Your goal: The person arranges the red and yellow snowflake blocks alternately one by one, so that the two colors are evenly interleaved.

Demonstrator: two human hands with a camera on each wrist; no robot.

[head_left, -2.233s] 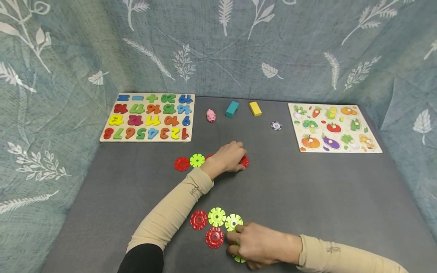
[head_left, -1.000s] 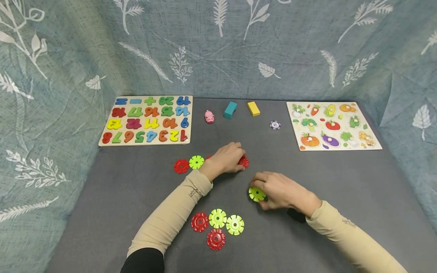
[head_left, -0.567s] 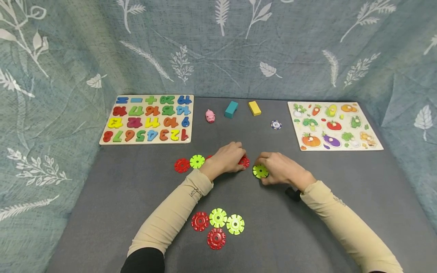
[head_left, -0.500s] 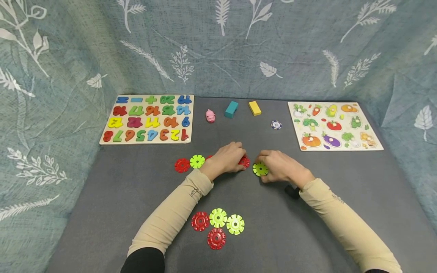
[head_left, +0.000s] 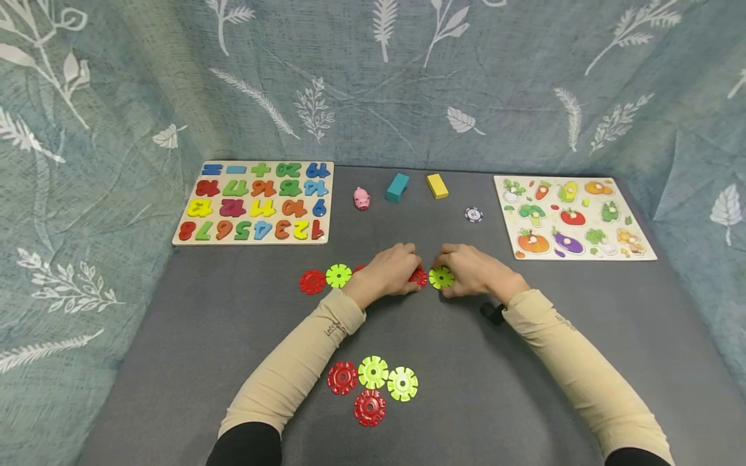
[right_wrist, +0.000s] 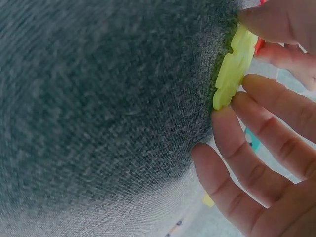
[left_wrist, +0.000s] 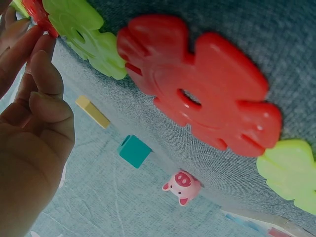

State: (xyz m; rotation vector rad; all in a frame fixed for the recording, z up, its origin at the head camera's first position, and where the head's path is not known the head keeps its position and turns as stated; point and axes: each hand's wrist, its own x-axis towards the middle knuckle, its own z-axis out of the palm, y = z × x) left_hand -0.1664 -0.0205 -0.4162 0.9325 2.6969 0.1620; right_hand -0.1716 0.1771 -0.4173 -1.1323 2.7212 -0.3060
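Observation:
On the grey tabletop lies a row of notched, flower-shaped plastic connector discs, red and yellow-green by turns. A red disc and a green disc show at its left end. My left hand covers the middle and pinches the red disc at the right end; a bigger red disc fills the left wrist view. Between thumb and fingers my right hand holds a green disc, just right of that end. In the right wrist view this green disc lies close over the cloth.
Nearer the body lie two red discs and two green discs. Along the back are a number puzzle board, pink pig, teal block, yellow block, poker chip and vegetable puzzle board.
My right hand has picked a green disc from the near group and carried it forward, then left, up beside the row's right end. My left hand stays on the red disc.

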